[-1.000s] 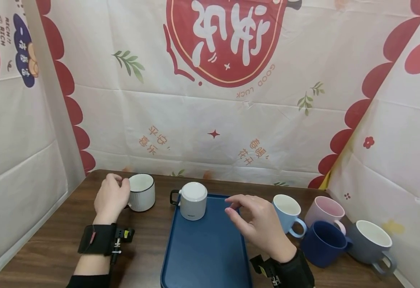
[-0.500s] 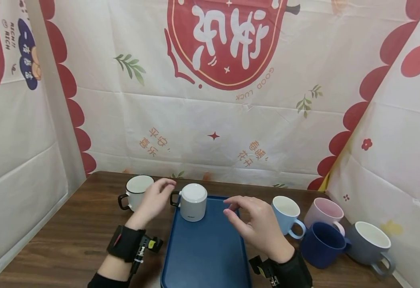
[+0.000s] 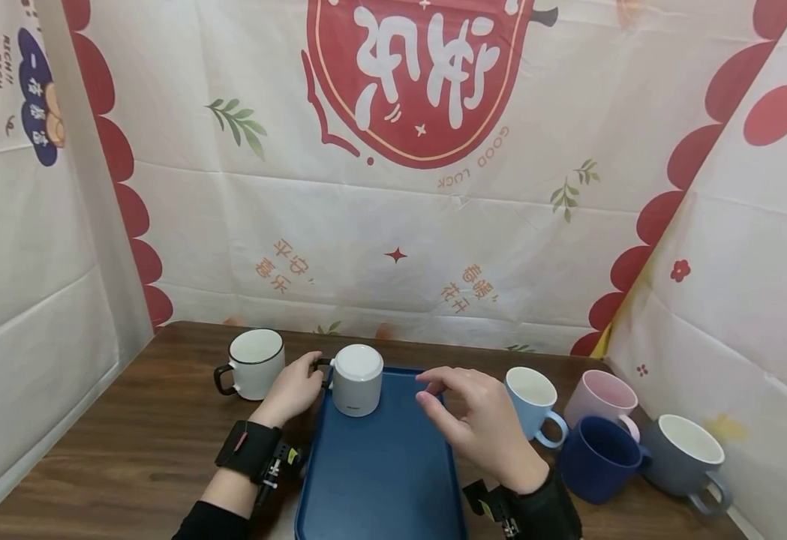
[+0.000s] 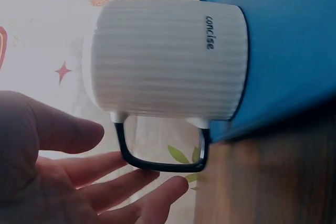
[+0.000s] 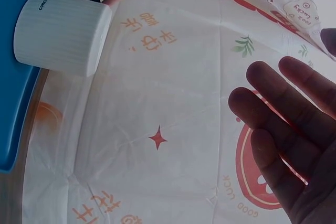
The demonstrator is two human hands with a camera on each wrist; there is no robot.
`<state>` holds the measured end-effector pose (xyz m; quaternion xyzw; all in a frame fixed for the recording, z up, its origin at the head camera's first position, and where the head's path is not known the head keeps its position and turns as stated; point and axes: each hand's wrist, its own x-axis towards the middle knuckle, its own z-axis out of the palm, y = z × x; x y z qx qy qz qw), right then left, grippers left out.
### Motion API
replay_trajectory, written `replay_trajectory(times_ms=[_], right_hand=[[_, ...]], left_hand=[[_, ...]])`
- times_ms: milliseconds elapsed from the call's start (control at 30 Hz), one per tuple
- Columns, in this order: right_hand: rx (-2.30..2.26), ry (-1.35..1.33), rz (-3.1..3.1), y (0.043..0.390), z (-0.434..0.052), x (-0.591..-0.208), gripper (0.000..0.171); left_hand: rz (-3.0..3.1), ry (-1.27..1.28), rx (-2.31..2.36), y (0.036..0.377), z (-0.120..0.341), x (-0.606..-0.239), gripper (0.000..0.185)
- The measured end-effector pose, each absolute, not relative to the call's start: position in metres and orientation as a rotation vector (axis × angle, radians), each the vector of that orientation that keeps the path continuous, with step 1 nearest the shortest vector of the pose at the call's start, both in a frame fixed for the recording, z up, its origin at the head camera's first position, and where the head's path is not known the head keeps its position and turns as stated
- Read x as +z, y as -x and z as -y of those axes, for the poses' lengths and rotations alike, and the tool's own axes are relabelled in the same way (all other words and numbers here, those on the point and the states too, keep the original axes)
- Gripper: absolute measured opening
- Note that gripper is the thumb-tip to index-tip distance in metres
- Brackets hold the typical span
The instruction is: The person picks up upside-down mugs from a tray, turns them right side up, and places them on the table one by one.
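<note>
An upside-down white mug with a black handle sits at the far left corner of a blue tray. My left hand is at the mug's handle. In the left wrist view its fingers reach beside and behind the handle, while the thumb stays apart from it. Above the tray's right edge hovers my right hand, fingers loosely bent, nothing in them. Another white mug, black-rimmed and upright, stands left of the tray behind my left hand.
Right of the tray stand several mugs: light blue, pink, dark blue and grey. They rest on a wooden table. A printed cloth hangs behind the table, with more cloth at both sides.
My left hand has left the black-rimmed mug on the left and moved right to the handle of the upside-down mug. My right hand has barely moved.
</note>
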<state>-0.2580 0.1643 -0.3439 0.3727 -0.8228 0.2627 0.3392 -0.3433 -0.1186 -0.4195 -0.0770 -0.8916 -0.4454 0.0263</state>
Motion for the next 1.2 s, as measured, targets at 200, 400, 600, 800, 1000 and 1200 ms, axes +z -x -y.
replay_trajectory(times_ms=[200, 400, 600, 800, 1000, 1200], right_hand=[[0.677, -0.982, 2.125, 0.258, -0.165, -0.344, 0.017], [0.665, -0.982, 2.153, 0.261, -0.167, -0.343, 0.019], [0.671, -0.995, 2.133, 0.267, -0.169, -0.343, 0.019], [0.665, -0.995, 2.130, 0.268, -0.170, -0.344, 0.021], [0.671, -1.000, 2.137, 0.266, -0.171, -0.345, 0.024], [0.665, -0.987, 2.148, 0.266, -0.171, -0.345, 0.022]], left_hand=[[2.742, 0.251, -1.319, 0.346, 0.120, -0.424, 0.036], [2.735, 0.242, -1.287, 0.355, 0.122, -0.428, 0.011], [2.759, 0.228, -1.250, 0.358, 0.123, -0.429, 0.005], [2.759, 0.227, -1.242, 0.356, 0.121, -0.431, 0.009], [2.763, 0.215, -1.322, 0.353, 0.120, -0.430, 0.012], [2.815, 0.235, -1.355, 0.350, 0.120, -0.429, 0.021]])
